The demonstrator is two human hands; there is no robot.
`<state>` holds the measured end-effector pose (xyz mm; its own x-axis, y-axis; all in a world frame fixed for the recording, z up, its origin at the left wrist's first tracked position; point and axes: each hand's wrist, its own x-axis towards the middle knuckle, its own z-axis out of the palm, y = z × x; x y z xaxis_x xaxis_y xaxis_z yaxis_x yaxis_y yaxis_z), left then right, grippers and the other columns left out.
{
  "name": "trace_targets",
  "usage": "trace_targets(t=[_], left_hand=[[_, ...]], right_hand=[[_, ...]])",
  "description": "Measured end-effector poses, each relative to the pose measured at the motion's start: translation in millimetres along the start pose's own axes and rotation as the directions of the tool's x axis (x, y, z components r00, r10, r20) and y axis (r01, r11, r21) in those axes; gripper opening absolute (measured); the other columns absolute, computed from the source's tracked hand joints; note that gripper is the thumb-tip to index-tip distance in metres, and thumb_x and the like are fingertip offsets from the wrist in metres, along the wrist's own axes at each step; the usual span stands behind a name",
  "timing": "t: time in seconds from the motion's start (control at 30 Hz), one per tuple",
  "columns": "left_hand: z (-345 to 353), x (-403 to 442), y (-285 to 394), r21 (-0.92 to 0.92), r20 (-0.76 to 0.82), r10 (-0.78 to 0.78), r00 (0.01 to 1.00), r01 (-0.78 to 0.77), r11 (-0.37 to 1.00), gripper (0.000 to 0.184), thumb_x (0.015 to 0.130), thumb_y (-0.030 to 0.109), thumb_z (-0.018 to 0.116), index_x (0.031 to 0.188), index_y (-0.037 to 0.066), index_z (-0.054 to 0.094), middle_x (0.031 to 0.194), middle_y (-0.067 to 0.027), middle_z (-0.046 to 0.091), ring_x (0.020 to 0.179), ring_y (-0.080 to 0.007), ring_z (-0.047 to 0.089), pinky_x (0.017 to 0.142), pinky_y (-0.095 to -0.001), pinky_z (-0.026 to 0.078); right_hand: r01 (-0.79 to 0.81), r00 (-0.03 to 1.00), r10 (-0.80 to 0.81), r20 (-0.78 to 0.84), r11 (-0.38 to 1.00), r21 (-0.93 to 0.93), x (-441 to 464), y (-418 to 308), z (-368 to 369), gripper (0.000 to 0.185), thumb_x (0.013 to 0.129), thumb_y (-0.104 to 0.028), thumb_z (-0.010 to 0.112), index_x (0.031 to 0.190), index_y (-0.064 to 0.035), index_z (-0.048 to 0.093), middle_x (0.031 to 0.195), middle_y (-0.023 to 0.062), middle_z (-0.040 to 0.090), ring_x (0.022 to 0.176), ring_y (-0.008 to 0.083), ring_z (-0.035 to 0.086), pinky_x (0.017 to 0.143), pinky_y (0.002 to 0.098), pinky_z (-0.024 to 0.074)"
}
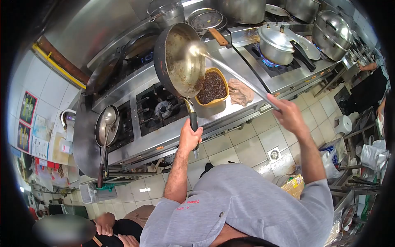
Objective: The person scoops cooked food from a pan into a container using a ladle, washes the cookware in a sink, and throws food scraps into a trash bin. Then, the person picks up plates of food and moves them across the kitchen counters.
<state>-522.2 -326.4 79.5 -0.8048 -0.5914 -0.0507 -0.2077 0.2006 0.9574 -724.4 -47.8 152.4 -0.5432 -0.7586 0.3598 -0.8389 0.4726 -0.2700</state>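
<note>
My left hand [190,136] is wrapped round the black handle of a deep frying pan [173,61]. The pan is tipped steeply on its side, its stained inner face turned to the right. In my right hand [286,114] is the long metal shaft of a ladle [240,78], whose blurred bowl is at the inside of the pan. Just below and right of the pan's rim stands a yellow-rimmed tub [227,85] holding a dark brown, lumpy mixture. A crumpled brown cloth [240,92] lies on the steel counter beside the tub.
A gas burner [163,108] is under the pan's left side. A smaller pan [108,125] with another ladle in it rests further left. A pressure cooker [276,44] stands over a blue flame at right. Other people [366,88] are at the right edge and lower left.
</note>
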Motion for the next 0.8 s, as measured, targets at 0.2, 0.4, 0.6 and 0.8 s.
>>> trace_targets(t=[0.2,0.4,0.6,0.8], left_hand=[[-2.6,-7.4,5.9,-0.029,0.021,-0.013,1.000,0.014,0.999,0.019,0.077,0.005,0.056,0.090,-0.001,0.042,0.060,-0.0038,0.047,0.040,-0.0113,0.048,0.037,-0.0271,0.039],[-7.6,-7.0,1.2,-0.076,-0.001,-0.004,1.000,0.004,0.997,0.020,0.077,0.004,0.056,0.090,-0.002,0.042,0.060,-0.0031,0.046,0.039,-0.0107,0.047,0.037,-0.0261,0.038],[2.7,-5.4,-2.2,-0.136,0.038,0.005,0.999,0.001,0.991,0.021,0.076,0.003,0.056,0.091,-0.002,0.042,0.061,-0.0034,0.047,0.039,-0.0105,0.047,0.037,-0.0261,0.037],[-4.3,-4.3,1.4,-0.186,0.035,0.010,0.999,-0.003,0.982,0.022,0.075,0.003,0.057,0.090,-0.001,0.041,0.058,-0.0026,0.048,0.039,-0.0107,0.047,0.036,-0.0263,0.037]], right_hand=[[-0.101,0.988,0.068,0.141,0.965,0.243,-10.2,-17.0,24.2,0.059,0.071,-0.003,0.059,0.126,-0.0222,0.045,0.077,0.0131,0.058,0.066,0.0316,0.057,0.061,0.0390,0.0462],[-0.098,0.957,0.137,0.257,0.982,-0.160,-16.7,4.8,-30.0,0.060,0.072,-0.003,0.058,0.126,-0.0236,0.044,0.080,0.0136,0.058,0.069,0.0321,0.057,0.065,0.0406,0.0472],[-0.028,0.999,0.032,-0.012,0.970,0.241,26.6,-32.3,12.0,0.060,0.073,-0.003,0.057,0.128,-0.0196,0.041,0.084,0.0171,0.059,0.077,0.0338,0.057,0.070,0.0423,0.0460],[-0.133,0.963,0.109,0.245,0.987,0.086,-9.6,-23.8,-4.2,0.059,0.074,-0.004,0.057,0.129,-0.0190,0.040,0.082,0.0166,0.058,0.075,0.0341,0.057,0.067,0.0425,0.0463]])
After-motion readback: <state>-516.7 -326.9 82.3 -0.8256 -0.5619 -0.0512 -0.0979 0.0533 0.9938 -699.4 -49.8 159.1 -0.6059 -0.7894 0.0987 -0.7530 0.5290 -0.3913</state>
